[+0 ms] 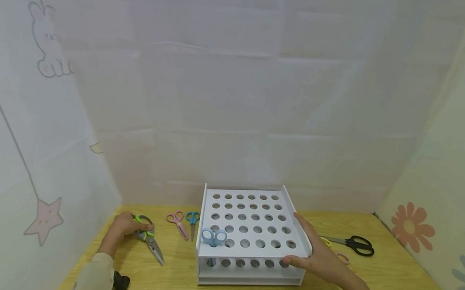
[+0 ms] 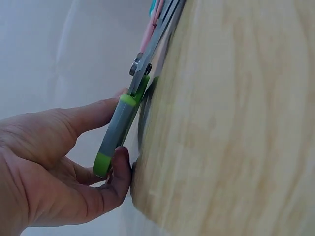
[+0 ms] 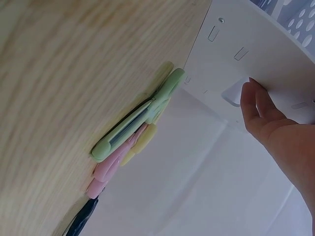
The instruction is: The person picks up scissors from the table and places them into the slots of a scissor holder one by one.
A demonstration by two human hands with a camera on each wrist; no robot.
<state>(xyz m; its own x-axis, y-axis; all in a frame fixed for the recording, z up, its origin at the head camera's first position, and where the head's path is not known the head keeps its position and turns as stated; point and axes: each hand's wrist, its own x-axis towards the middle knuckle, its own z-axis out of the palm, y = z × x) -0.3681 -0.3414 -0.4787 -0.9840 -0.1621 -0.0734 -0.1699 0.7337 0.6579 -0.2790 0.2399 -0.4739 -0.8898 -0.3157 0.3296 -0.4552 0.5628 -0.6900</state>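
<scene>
My left hand [image 1: 125, 226] grips scissors [image 1: 153, 246] by their green-and-grey handles, at the table's left side. Up close, thumb and fingers pinch the handle [image 2: 115, 132]; the blades point away. A white two-tier rack [image 1: 252, 256] with rows of round holes stands mid-table. Blue-handled scissors [image 1: 214, 236] hang upright in its front left hole. My right hand [image 1: 322, 258] rests against the rack's right side, thumb across the front corner and fingers extended along the side. In the right wrist view those fingertips touch the side panel [image 3: 275, 64] near a slot.
Left of the rack lie pink scissors [image 1: 179, 223] and teal scissors [image 1: 192, 223]. Black scissors [image 1: 358, 245] lie on its right. Beside the right hand are green scissors [image 3: 142, 118], with pink [image 3: 110, 164] and yellow [image 3: 140, 142] handles behind. Fabric walls [image 1: 221, 92] enclose the table.
</scene>
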